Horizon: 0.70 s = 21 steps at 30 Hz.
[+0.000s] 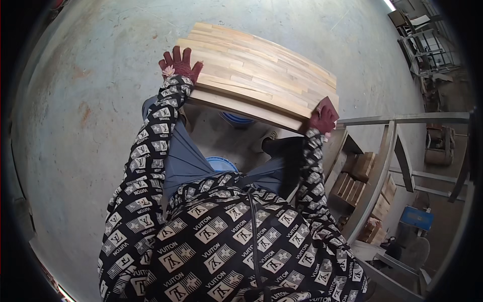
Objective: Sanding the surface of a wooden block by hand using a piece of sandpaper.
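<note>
Grey floor [75, 151] behind, right hand [322, 120] partly hides a reddish sheet [326, 101]

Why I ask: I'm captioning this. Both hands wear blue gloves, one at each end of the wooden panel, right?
Not blue: the head view shows dark red gloves on the left hand and right hand, one at each end of the wooden panel.

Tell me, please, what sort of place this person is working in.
Probably a woodworking shop: there are stacked wooden boards, a reddish sheet, perhaps sandpaper, at the right hand, and wooden blocks near a metal frame.
</note>
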Motion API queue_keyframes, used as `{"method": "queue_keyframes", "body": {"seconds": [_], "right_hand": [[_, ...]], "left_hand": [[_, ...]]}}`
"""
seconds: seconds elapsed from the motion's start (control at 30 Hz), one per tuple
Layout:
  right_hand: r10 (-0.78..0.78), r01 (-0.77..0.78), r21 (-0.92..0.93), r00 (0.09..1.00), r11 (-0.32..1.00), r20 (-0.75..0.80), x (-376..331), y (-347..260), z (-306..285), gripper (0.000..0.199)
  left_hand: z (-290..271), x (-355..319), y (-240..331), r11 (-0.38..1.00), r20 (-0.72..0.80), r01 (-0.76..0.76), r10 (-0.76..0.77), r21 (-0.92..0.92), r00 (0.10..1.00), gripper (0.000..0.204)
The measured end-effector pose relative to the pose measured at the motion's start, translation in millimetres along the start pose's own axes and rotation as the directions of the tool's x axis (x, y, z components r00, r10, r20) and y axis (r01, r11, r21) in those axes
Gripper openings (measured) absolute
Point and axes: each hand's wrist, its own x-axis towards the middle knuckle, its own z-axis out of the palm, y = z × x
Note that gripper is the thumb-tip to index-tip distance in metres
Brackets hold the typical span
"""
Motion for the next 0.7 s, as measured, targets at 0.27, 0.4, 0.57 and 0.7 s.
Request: {"method": "queue_keyframes", "body": {"seconds": [0.27, 0.4, 0.57, 0.7], "right_hand": [[-0.585, 0.601, 0.421, 0.79, 0.68, -0.183, -71, -221, -45, 0.058], [-0.689, 0.624, 0.533, 0.718, 0.572, -0.101, -53, -194, -48, 0.054], [-0.18, 0.22, 0.352, 0.973, 0.91, -0.142, -15, -25, 31, 0.054], [-0.07, 0.063, 0.1, 0.995, 0.993, 0.076, 18, 44, 3, 0.053]], "left_hand": [[8, 3, 4, 1.0, 0.039, -0.005, 0.004, 0.018, 0.999, 0.069], [19, 9, 6, 1.0, 0.023, -0.013, 0.013, -0.012, 1.0, 0.071], [15, 12, 8, 0.999, 0.08, -0.001, -0.002, 0.035, 0.997, 0.073], [14, 4, -6, 0.997, 0.044, 0.012, -0.015, 0.07, 0.999, 0.071]]}}
